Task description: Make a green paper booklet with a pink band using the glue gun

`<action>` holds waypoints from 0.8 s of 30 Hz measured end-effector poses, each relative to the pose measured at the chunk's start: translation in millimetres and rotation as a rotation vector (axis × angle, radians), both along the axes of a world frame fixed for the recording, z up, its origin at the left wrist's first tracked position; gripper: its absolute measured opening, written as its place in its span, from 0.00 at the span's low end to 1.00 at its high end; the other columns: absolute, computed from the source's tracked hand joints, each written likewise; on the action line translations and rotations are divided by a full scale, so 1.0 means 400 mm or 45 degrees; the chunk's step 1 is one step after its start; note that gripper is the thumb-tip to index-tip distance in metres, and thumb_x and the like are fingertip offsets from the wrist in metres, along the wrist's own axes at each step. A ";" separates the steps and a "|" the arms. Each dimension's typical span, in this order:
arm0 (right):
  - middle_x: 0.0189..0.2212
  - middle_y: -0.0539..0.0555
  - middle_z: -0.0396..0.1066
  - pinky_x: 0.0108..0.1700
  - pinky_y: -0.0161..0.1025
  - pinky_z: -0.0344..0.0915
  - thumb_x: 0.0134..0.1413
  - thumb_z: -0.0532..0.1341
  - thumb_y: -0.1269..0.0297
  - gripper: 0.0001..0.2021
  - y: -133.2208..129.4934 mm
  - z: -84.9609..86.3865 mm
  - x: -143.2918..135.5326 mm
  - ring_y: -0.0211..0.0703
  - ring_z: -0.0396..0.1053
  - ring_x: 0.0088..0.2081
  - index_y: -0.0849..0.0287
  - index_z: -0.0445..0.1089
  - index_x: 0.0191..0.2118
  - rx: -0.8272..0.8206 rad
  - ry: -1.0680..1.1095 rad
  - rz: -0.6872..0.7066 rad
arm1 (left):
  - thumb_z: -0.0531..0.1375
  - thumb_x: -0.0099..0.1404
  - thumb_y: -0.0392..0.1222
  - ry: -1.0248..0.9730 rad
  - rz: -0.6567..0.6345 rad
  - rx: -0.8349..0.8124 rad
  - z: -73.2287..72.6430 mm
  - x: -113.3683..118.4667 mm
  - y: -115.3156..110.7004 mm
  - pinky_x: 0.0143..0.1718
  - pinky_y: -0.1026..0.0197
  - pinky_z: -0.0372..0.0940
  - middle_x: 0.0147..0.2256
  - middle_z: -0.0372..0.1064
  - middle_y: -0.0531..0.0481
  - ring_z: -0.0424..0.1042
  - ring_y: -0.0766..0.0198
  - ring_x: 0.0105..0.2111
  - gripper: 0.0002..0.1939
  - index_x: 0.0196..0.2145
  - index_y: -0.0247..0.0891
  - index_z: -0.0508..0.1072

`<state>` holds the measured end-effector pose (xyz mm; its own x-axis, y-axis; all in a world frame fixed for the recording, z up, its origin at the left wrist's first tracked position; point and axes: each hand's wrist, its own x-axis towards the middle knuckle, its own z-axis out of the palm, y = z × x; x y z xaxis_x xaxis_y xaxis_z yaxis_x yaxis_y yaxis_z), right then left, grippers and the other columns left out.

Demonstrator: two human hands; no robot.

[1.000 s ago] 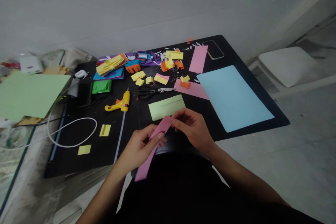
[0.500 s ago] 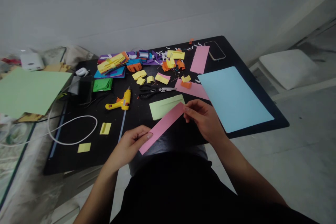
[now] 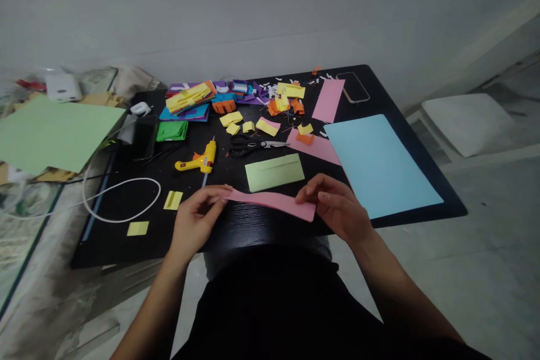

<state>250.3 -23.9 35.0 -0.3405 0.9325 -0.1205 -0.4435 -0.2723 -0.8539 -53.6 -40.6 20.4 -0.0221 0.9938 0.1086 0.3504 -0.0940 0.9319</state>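
Where left hand [image 3: 194,218] grips pink strip [image 3: 265,200], end hidden, right hand [image 3: 343,214] opposite

The location is an indoor papercraft workspace. A black table [image 3: 248,228] bears a glue gun [image 3: 206,161], scissors [image 3: 262,145] and paper scraps [image 3: 297,107].

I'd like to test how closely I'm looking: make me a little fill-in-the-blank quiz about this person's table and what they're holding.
1. The left hand and right hand hold a paper strip coloured ____.
2. The glue gun on the dark table has a body that is ____ in colour.
3. The large sheet at the table's right is light ____.
4. The scissors have ____ handles.

Missing words: pink; yellow; blue; black.
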 end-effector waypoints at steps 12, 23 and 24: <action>0.44 0.55 0.78 0.42 0.42 0.74 0.54 0.74 0.57 0.17 0.002 -0.041 -0.122 0.42 0.76 0.40 0.56 0.76 0.47 0.166 -0.580 0.189 | 0.62 0.72 0.33 0.022 -0.380 0.394 0.036 0.049 0.081 0.47 0.58 0.73 0.43 0.82 0.46 0.81 0.60 0.45 0.09 0.43 0.41 0.83; 0.36 0.51 0.81 0.44 0.42 0.77 0.59 0.71 0.61 0.13 -0.021 -0.032 -0.187 0.44 0.81 0.38 0.51 0.77 0.49 0.316 -0.574 -0.218 | 0.72 0.62 0.42 -0.380 0.052 0.061 0.025 0.126 0.045 0.38 0.62 0.74 0.47 0.80 0.46 0.79 0.64 0.37 0.21 0.53 0.42 0.77; 0.36 0.51 0.81 0.44 0.42 0.78 0.59 0.71 0.61 0.13 -0.023 -0.033 -0.186 0.44 0.81 0.38 0.51 0.77 0.50 0.341 -0.600 -0.225 | 0.73 0.62 0.42 -0.435 0.079 -0.009 0.025 0.129 0.043 0.37 0.63 0.73 0.43 0.81 0.47 0.78 0.65 0.34 0.23 0.53 0.42 0.76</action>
